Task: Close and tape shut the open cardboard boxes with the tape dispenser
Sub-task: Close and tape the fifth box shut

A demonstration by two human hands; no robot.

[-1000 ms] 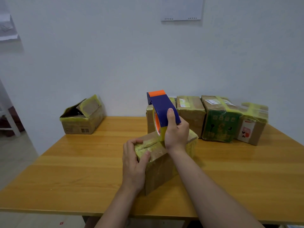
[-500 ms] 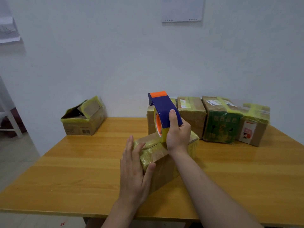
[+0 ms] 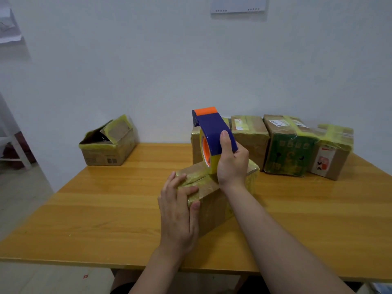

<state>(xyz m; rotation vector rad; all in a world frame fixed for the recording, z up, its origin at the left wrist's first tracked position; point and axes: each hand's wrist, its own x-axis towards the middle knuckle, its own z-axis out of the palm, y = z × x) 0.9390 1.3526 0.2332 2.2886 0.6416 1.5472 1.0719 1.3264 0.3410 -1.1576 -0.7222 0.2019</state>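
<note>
One box (image 3: 214, 209) is under work, standing mid-table (image 3: 106, 209) and askew to the near edge. Its flaps are down and the top is already filmed with yellowish tape.

Left hand (image 3: 178, 213): fingers straight and close together, pressed flat on the near end of the lid. The thumb lies against the near face just below the edge.

Right hand (image 3: 232, 164): curled round the tape dispenser (image 3: 214, 132), forefinger laid up the blue back. The dispenser stands upright with the roll resting on the lid near the middle and the orange-tipped end pointing up and away. Whether the tape tail is stuck down I cannot tell; the hand hides it.

Judged step: laying a strip along the centre seam (image 3: 196, 179).

Notes for doing it well:
- Line the roll up over the seam before pulling, so the strip covers both flap edges.
- Hold the flaps level with the left hand, with its fingers clear of the tape path.
- Pull in one even stroke, low to the lid, and carry it over the edge onto the side face.
- Tip the dispenser onto its blade to cut, then rub the strip flat.

Likely fault: the strip wanders off the seam, since the box sits skewed.

Left to do, by my reading: the open box (image 3: 108, 149) at far left. The row of taped boxes (image 3: 250, 141) stands at back right.
</note>
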